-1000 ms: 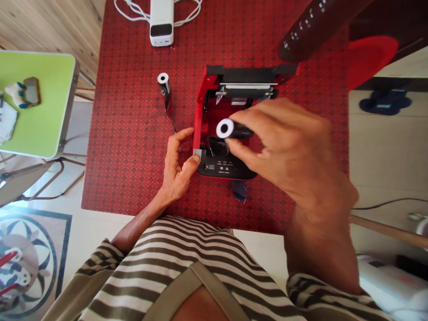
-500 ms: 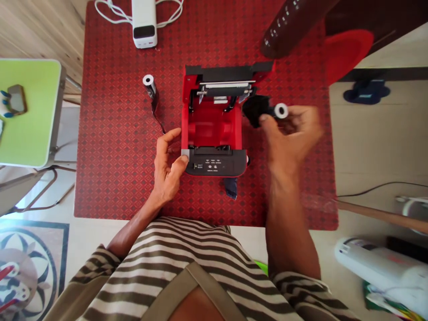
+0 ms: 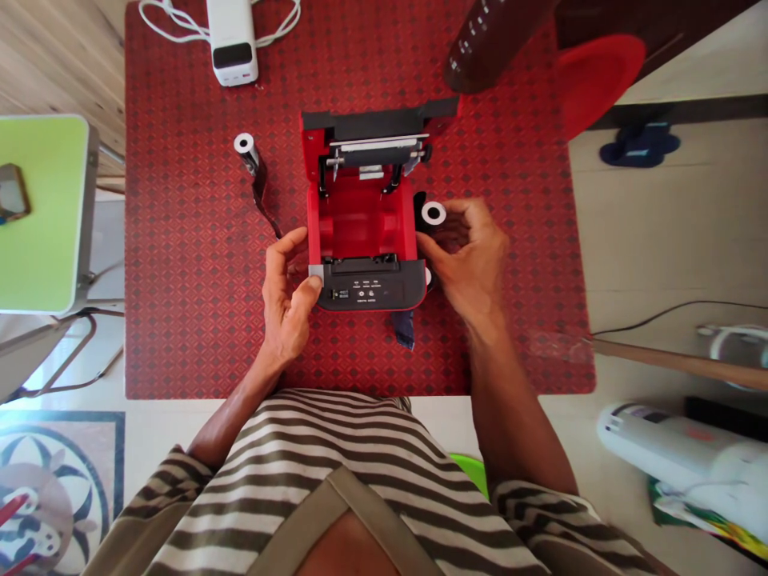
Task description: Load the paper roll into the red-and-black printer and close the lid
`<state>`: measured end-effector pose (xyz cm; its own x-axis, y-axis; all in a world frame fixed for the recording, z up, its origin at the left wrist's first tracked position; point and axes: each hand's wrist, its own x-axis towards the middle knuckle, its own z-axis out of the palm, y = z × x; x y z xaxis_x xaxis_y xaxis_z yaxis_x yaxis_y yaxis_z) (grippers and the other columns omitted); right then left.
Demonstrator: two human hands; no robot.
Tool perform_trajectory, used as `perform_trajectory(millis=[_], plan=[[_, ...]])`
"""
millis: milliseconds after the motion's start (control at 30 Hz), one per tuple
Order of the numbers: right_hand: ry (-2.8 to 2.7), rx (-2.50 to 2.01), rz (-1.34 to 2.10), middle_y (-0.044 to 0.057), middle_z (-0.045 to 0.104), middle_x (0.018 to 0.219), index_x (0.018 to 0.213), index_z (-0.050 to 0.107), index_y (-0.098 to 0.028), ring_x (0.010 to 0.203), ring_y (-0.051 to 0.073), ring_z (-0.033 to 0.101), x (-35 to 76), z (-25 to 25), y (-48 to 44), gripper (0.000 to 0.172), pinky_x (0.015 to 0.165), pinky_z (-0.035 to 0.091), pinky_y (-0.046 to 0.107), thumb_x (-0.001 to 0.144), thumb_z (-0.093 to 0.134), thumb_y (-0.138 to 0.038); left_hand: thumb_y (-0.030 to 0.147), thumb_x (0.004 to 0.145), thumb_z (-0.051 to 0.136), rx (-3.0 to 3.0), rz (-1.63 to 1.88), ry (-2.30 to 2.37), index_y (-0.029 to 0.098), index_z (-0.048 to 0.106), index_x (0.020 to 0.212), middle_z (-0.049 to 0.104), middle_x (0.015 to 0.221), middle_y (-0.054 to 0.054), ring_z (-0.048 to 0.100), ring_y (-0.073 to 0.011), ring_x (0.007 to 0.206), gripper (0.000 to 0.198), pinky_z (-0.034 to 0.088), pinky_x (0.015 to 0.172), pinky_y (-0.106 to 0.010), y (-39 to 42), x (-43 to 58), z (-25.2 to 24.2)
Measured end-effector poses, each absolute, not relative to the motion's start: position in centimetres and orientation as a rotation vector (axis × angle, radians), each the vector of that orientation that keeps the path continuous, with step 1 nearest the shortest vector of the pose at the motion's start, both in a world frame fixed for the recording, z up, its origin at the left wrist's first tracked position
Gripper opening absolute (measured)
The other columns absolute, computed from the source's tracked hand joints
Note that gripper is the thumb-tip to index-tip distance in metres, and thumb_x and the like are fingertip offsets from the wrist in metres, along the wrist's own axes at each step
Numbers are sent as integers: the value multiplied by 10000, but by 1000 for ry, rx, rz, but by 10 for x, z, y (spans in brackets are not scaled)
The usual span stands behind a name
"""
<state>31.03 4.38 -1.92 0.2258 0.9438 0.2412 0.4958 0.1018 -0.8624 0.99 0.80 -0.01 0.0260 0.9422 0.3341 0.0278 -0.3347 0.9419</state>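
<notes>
A red and black label printer (image 3: 360, 232) sits on the table with its lid raised, its red inner bay bare. My left hand (image 3: 286, 300) grips the front left corner, thumb on the grey patch and fingers along the side. Close against the printer's right side, my right hand (image 3: 474, 260) has thumb and fingers around a black ribbon roll (image 3: 433, 214) with a white end; part of the roll is hidden. Another ribbon roll (image 3: 247, 152) stands left of the printer, a dark strip trailing from it. Dark blue film (image 3: 403, 328) pokes out below the printer's front edge.
The red patterned table (image 3: 192, 320) carries a white power bank (image 3: 233, 48) with a white cable at the back left. A dark brown bottle (image 3: 480, 48) is at the back right, near a red chair (image 3: 600, 80). A green table (image 3: 42, 216) stands to the left.
My right hand has brought the ribbon roll leftward, from out to the right to right beside the printer. My left hand keeps its grip on the printer's corner. The whole view has shifted slightly.
</notes>
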Motion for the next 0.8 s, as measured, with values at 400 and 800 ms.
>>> perform_trajectory(millis=[400,800], plan=[[-1332,-1423,735,51,967,1429,1535,868,-407,1262,355,958,333,-28,29,614,1102,835,615,943,1006,-324,686,1226,778,1460,1430,1067,368,756,1713,878,1558,-96,873,-340,1355,583,754,1164,-514,10,13,6],[-1434,-1623,981,51,980,1266,1377,949,-363,1019,315,916,334,27,-35,390,1000,797,560,997,985,-447,727,1231,775,1447,1416,1046,382,737,1725,851,1595,-90,854,-366,1446,604,709,1278,-559,10,12,4]])
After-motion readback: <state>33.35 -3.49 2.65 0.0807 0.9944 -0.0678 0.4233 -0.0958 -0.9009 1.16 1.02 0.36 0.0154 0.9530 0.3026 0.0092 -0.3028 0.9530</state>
